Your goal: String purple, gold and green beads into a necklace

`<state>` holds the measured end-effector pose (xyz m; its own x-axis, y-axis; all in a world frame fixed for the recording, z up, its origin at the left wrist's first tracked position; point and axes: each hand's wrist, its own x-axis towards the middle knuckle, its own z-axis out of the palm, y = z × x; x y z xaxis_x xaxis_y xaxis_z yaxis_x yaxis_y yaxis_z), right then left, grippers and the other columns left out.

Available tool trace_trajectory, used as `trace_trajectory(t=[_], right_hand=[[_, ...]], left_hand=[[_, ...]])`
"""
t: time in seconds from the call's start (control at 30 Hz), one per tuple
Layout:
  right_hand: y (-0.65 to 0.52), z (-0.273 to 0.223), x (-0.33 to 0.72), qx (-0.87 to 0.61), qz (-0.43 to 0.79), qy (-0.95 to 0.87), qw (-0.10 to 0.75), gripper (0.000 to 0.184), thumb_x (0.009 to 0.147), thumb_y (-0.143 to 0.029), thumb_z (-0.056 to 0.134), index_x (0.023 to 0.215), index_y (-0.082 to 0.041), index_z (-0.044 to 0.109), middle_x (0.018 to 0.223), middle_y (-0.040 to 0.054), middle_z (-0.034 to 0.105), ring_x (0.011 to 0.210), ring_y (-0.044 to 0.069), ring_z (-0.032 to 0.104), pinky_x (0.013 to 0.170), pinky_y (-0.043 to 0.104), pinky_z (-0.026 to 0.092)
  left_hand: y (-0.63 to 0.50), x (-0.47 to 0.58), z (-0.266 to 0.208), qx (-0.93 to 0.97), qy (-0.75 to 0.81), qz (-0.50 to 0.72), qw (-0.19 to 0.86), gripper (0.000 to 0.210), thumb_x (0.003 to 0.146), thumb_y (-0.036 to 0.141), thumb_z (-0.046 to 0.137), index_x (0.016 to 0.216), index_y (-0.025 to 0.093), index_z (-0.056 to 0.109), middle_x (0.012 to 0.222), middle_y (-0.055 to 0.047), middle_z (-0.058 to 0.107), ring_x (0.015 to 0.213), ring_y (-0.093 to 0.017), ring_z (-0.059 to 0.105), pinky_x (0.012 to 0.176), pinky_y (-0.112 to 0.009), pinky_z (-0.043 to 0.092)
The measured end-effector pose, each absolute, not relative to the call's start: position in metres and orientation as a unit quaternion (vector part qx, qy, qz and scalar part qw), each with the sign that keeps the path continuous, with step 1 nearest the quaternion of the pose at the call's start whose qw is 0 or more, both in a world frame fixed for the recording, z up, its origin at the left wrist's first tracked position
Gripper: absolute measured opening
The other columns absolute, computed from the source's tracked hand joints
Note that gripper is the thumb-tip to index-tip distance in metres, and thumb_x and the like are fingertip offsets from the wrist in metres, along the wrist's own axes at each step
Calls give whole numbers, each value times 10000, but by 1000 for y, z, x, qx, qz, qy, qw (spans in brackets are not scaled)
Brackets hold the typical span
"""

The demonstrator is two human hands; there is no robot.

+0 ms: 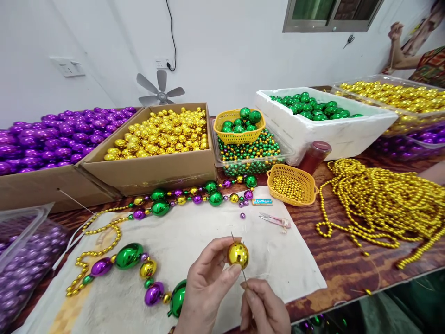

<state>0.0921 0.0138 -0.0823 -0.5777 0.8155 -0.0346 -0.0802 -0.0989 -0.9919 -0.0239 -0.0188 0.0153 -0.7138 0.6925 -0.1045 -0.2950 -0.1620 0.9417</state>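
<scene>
Between the thumb and fingers of my left hand (210, 283) is a shiny gold bead (238, 255). A thin needle (244, 275) passes through the bead, its tip showing above it. My right hand (266, 306) pinches the needle below the bead. To the left, a strand of large green, purple and gold beads (129, 256) lies on the white cloth (274, 273), partly hidden by my left hand. Small gold beads on a string (78, 264) continue from it. A second row of mixed beads (215, 198) lies farther back on the cloth.
Boxes of purple beads (62, 139) and gold beads (163, 130) stand behind, beside a white foam box (333, 134). Snips (276, 220) lie near a yellow basket (292, 183). Gold bead strands (378, 199) are heaped right. Another person's hand (395, 31) is at far right.
</scene>
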Motion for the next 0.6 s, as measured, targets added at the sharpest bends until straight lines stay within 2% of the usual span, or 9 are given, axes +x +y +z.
trace_trajectory(t=[0.17,0.23,0.33,0.43,0.5,0.6], right_hand=[[27,-79,91,-240,704,-592,310,413,933,-471,479,1147,-162,649,629,-6,566,442,103,533,446,212,433],[32,-79,91,-228,711,-591,305,457,916,-499,500,1199,-168,637,676,16,609,479,118,577,464,219,444],[39,-77,92,-267,742,-542,292,399,862,-501,602,1032,-149,681,698,64,689,566,162,651,477,215,431],[46,-73,91,-311,763,-485,293,349,814,-483,678,839,-135,665,697,87,717,572,175,667,478,208,416],[51,-72,92,-326,763,-467,305,348,801,-480,692,807,-133,662,678,76,710,539,161,649,468,201,401],[57,-76,96,-358,759,-436,325,341,778,-472,714,802,-136,662,680,64,700,521,146,619,442,188,386]], left_hand=[[-14,-25,10,158,573,718,362,323,724,318,772,1024,217,709,1094,-92,699,975,-216,623,823,-268,491],[-12,-26,9,149,576,718,360,329,743,335,756,1047,222,697,1101,-84,692,1012,-211,611,845,-259,476],[-8,-27,4,151,586,707,365,343,744,324,756,1066,230,683,1118,-83,681,1019,-211,610,868,-277,467],[-5,-28,-5,202,596,667,399,404,735,298,765,1121,239,664,1114,-99,672,962,-220,630,839,-309,481],[-3,-34,-10,252,597,631,427,455,750,297,752,1188,253,637,1132,-111,664,961,-233,636,831,-329,487],[0,-56,-12,315,628,576,418,389,818,320,679,1198,245,641,1080,-107,684,991,-250,632,853,-350,480]])
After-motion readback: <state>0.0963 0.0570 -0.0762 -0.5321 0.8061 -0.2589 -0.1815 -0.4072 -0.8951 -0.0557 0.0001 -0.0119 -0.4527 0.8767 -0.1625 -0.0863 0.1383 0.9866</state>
